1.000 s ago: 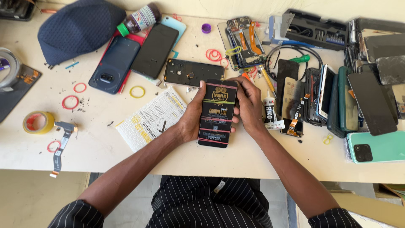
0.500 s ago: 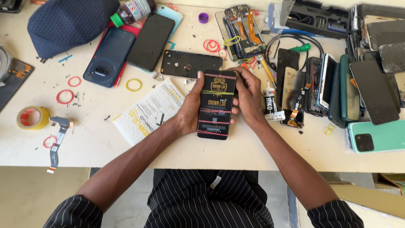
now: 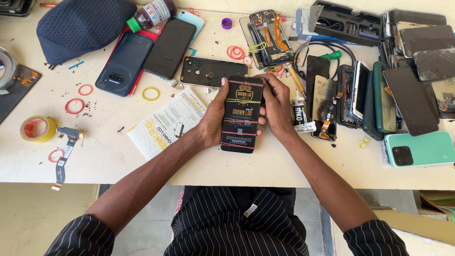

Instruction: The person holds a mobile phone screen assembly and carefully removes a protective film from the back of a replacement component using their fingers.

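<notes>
A black phone screen panel (image 3: 242, 114) with a printed protective sticker lies upright in both hands above the white table (image 3: 142, 161). My left hand (image 3: 212, 118) grips its left edge, thumb on the top corner. My right hand (image 3: 275, 106) holds the right edge, fingers curled over the top right corner. A black phone back frame (image 3: 213, 72) lies just beyond the panel, and a white printed leaflet (image 3: 166, 124) lies by my left wrist.
A small glue tube (image 3: 298, 111) stands right of my right hand. Many phones and screens (image 3: 403, 90) crowd the right side, a tool case (image 3: 348, 23) at the back. Left are a dark cap (image 3: 80, 26), two phones (image 3: 124, 64), rubber bands, a yellow tape roll (image 3: 37, 129).
The panel stays in both hands. The view has shifted slightly, so the table items sit a little higher and further left in the frame.
</notes>
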